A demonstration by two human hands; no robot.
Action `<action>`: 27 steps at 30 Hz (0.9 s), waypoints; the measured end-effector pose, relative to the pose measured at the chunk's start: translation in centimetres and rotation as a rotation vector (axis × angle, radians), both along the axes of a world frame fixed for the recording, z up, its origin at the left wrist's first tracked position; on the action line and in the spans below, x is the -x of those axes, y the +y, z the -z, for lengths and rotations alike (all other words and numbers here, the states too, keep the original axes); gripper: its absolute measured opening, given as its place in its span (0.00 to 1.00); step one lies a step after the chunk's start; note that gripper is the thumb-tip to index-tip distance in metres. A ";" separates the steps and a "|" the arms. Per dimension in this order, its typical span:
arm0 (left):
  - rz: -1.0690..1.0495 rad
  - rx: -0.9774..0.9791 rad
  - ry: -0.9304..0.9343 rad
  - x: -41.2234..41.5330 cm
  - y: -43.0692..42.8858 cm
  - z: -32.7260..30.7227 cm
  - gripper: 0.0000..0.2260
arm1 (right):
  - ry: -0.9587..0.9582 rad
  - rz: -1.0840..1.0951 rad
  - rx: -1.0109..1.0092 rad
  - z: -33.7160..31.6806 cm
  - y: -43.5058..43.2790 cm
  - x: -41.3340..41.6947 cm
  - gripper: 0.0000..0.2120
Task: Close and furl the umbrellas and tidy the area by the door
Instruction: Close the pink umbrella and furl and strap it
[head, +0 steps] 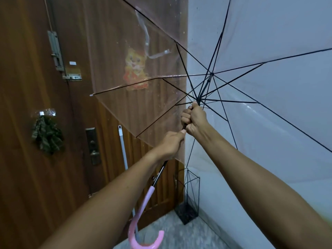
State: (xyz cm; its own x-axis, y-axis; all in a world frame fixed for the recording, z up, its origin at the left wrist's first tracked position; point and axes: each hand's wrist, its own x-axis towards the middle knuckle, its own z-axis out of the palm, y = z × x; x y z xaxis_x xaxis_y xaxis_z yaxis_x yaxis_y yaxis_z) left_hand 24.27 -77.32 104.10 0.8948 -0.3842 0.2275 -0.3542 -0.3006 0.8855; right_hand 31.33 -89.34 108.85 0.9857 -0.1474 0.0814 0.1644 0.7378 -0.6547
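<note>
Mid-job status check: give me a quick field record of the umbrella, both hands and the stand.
umbrella: open, clear, ribs spread
handle: pink hook, low, unheld
left hand: grips shaft, below right hand
right hand: grips shaft at the runner
stand: black wire, floor corner beside door

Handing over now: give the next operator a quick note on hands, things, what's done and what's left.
Left hand: grips the umbrella shaft above the pink handle.
Right hand: grips the shaft higher, at the runner.
Canopy: open, facing door and wall.
Wire stand: on the floor in the corner by the door.
Done: nothing closed yet.
Left: pull the runner down, furl, likely stow in the stand.
</note>
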 end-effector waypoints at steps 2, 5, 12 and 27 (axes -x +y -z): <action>0.037 -0.039 0.052 0.5 0.0 -0.1 0.23 | -0.003 0.011 0.018 -1.0 -0.8 0.1 0.21; 0.099 -0.058 0.154 1.6 1.1 0.9 0.23 | -0.004 0.043 0.070 -2.8 -2.3 -0.1 0.22; -0.076 0.070 0.057 1.8 0.3 1.2 0.23 | -0.021 0.027 0.016 -4.5 -3.3 -0.6 0.20; -0.022 0.167 0.270 1.4 -1.0 -2.9 0.22 | -0.044 -0.026 -0.004 -3.0 -1.3 2.0 0.21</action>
